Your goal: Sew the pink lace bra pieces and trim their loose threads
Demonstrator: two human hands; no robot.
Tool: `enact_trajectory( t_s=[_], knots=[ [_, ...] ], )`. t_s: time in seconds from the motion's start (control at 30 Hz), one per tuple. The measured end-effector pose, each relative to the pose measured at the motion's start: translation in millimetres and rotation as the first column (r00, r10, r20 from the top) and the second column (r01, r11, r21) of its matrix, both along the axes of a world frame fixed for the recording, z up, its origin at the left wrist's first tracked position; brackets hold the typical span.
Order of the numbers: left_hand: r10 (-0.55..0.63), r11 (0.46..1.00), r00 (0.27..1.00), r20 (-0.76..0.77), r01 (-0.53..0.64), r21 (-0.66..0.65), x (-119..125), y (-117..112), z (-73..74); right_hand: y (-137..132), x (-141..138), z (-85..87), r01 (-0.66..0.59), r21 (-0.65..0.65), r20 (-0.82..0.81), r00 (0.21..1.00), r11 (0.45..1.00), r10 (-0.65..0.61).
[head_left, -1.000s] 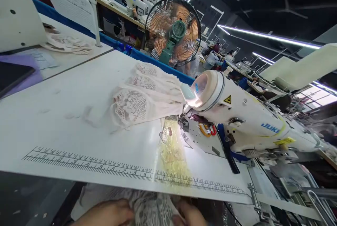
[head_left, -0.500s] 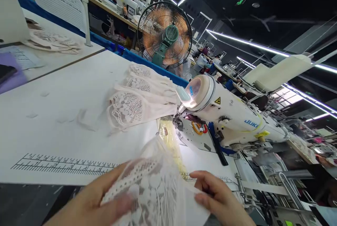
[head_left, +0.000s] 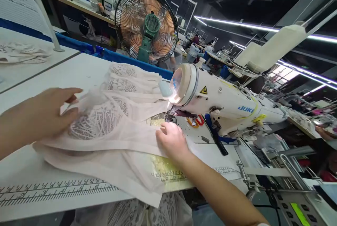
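A pale lace bra lies stretched over the sewing table, its band running toward the needle. At its left end my left hand pinches the cup's edge between thumb and fingers. My right hand grips the narrow end of the band, close in front of the presser foot of a white sewing machine. Behind this piece, more lace bra pieces lie on the table with their ends toward the needle. A yellow taped strip shows partly under the fabric.
Orange and red-handled snips and a black bar-like tool lie by the machine bed. A printed ruler runs along the front edge. More lace fabric hangs below that edge. A large fan stands behind the table.
Both hands have moved up from the front edge, bringing the lace bra onto the table. The left hand has gone left, the right toward the needle. The view has shifted right.
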State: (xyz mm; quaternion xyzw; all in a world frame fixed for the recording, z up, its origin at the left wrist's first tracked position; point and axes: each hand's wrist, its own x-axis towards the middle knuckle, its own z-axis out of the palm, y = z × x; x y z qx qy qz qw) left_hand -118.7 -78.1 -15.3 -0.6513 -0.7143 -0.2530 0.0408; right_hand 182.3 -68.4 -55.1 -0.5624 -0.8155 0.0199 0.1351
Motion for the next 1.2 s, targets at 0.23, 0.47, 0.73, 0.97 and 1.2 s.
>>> enact_trajectory(
  t_s=[0.23, 0.47, 0.73, 0.97, 1.2],
  knots=[
    [-0.704, 0.695, 0.68, -0.206, 0.719, -0.003, 104.0, 0.0, -22.1, -6.3, -0.3, -1.1, -0.125, 0.007, 0.156, 0.98, 0.992, 0.123],
    [-0.802, 0.574, 0.525, -0.285, 0.81, -0.124, 150.5, 25.7, -50.9, -28.6, 28.9, -6.1, -0.298, 0.113, 0.139, 0.949, 0.948, 0.282],
    [-0.788, 0.601, 0.538, -0.299, 0.778, -0.184, 155.9, 45.7, -42.6, -52.1, 55.8, -14.6, -0.307, 0.187, -0.002, 0.95, 0.933, 0.313],
    [-0.793, 0.608, 0.559, -0.242, 0.755, -0.246, 160.5, 53.8, -34.8, -48.3, 55.8, -10.9, -0.33, 0.133, -0.035, 0.941, 0.935, 0.337],
    [-0.781, 0.624, 0.58, -0.229, 0.725, -0.291, 162.7, 58.8, -32.4, -44.0, 46.1, -11.6, -0.316, 0.115, -0.03, 0.946, 0.942, 0.321]
  ],
)
